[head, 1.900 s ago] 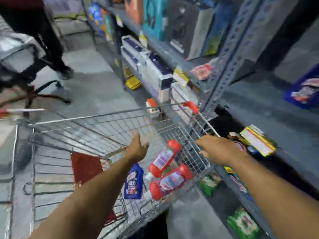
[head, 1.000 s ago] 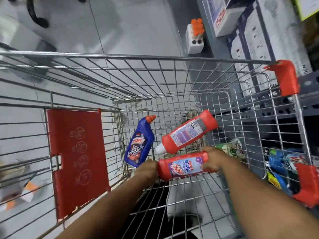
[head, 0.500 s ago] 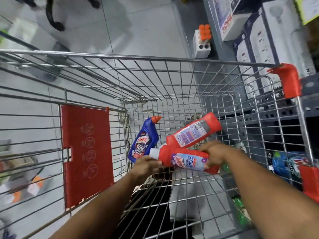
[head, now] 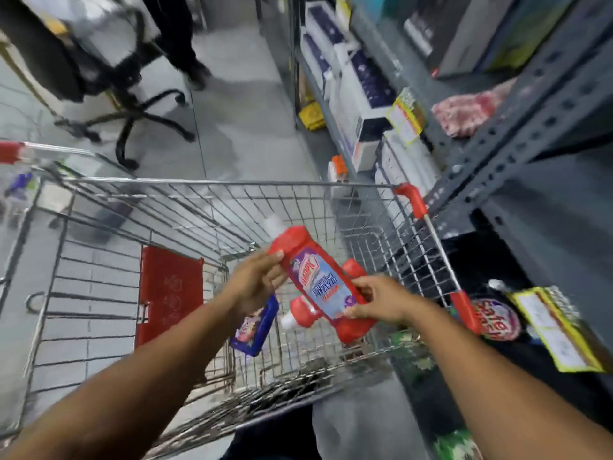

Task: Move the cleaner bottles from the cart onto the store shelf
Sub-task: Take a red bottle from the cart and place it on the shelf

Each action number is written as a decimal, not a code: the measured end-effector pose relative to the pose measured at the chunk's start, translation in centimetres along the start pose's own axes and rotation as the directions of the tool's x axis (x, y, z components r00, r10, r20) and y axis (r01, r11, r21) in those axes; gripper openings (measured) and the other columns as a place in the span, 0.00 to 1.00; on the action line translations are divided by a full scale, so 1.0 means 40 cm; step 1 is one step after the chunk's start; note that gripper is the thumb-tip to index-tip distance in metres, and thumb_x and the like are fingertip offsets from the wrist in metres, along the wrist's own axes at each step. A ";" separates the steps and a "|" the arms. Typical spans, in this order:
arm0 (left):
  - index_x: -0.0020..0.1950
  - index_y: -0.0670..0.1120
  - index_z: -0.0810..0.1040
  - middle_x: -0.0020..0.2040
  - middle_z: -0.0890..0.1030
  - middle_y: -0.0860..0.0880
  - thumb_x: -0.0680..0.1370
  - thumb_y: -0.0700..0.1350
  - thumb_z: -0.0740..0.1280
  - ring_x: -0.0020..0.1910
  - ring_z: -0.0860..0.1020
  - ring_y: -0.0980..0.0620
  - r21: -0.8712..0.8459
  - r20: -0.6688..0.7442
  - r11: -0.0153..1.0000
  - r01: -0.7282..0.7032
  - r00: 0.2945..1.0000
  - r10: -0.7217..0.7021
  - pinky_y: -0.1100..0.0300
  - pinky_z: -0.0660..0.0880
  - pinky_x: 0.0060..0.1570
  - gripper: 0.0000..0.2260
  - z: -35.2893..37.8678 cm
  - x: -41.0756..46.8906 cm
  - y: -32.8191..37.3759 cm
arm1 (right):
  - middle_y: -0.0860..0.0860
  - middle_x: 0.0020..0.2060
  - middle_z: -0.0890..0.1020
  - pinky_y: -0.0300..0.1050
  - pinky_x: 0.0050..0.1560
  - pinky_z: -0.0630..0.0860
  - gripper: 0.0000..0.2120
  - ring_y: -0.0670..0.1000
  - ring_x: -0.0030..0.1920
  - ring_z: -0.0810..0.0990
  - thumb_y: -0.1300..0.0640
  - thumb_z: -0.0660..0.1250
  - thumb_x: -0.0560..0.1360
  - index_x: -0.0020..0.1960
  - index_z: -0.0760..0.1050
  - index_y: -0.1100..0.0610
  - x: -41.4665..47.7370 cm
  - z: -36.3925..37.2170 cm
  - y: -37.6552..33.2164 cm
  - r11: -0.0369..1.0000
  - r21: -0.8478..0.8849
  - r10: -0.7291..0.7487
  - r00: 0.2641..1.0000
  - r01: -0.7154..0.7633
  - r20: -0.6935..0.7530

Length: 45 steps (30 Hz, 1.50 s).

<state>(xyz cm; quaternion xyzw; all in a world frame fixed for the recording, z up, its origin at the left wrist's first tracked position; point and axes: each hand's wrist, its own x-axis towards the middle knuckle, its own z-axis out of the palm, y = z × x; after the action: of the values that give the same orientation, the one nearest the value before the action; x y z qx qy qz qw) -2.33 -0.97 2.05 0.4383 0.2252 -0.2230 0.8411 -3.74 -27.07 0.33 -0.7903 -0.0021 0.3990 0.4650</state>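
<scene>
I hold a red cleaner bottle [head: 318, 280] with a white cap above the wire cart [head: 232, 184], tilted with the cap up and to the left. My left hand [head: 257, 282] grips its upper side near the neck, and my right hand [head: 378, 298] grips its lower end. Below it, on the cart's floor, lie a second red bottle [head: 303, 312], mostly hidden, and a blue cleaner bottle [head: 255, 327]. The grey metal store shelf [head: 530, 207] stands to the right of the cart.
A red fold-down seat flap [head: 170, 290] sits in the cart's left part. The shelf carries boxes [head: 361, 104], yellow price tags [head: 406, 116] and packets on the low level [head: 494, 318]. An office chair [head: 132, 117] and a person's legs [head: 185, 44] stand ahead on the floor.
Both hands lifted the red bottle up out of the cart and turned it cap-up. My view has risen from the cart's inside towards the aisle and shelf.
</scene>
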 end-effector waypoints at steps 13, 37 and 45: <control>0.54 0.35 0.77 0.29 0.83 0.50 0.75 0.34 0.63 0.30 0.81 0.59 0.315 0.593 0.812 -0.491 0.770 0.236 0.65 0.80 0.38 0.09 0.570 -0.396 0.075 | 0.39 0.42 0.85 0.32 0.43 0.77 0.17 0.37 0.42 0.82 0.67 0.76 0.66 0.48 0.77 0.51 -0.572 0.050 -0.014 0.848 0.217 -0.291 0.768 0.483 -0.571; 0.63 0.31 0.73 0.54 0.80 0.35 0.71 0.27 0.69 0.38 0.80 0.60 0.370 0.905 0.709 -0.600 0.061 -0.421 0.62 0.79 0.51 0.20 1.298 -1.099 -1.025 | 0.47 0.62 0.78 0.56 0.67 0.71 0.31 0.48 0.62 0.77 0.52 0.71 0.71 0.69 0.62 0.41 -1.617 0.360 0.870 0.945 0.235 0.294 -0.273 0.229 -0.916; 0.64 0.35 0.73 0.60 0.79 0.33 0.71 0.30 0.71 0.52 0.81 0.44 0.388 0.891 0.689 -0.612 0.059 -0.450 0.45 0.77 0.60 0.21 1.305 -1.158 -1.094 | 0.34 0.64 0.75 0.47 0.69 0.68 0.32 0.40 0.66 0.72 0.43 0.67 0.71 0.72 0.60 0.45 -1.675 0.394 0.907 0.956 0.206 0.264 -0.307 0.208 -0.915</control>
<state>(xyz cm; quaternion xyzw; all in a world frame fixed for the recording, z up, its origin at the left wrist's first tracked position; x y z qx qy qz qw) -54.84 -59.08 27.62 0.4592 -0.5514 -0.4686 0.5153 -72.74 -61.18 11.79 -0.7053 0.4521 -0.3993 0.3725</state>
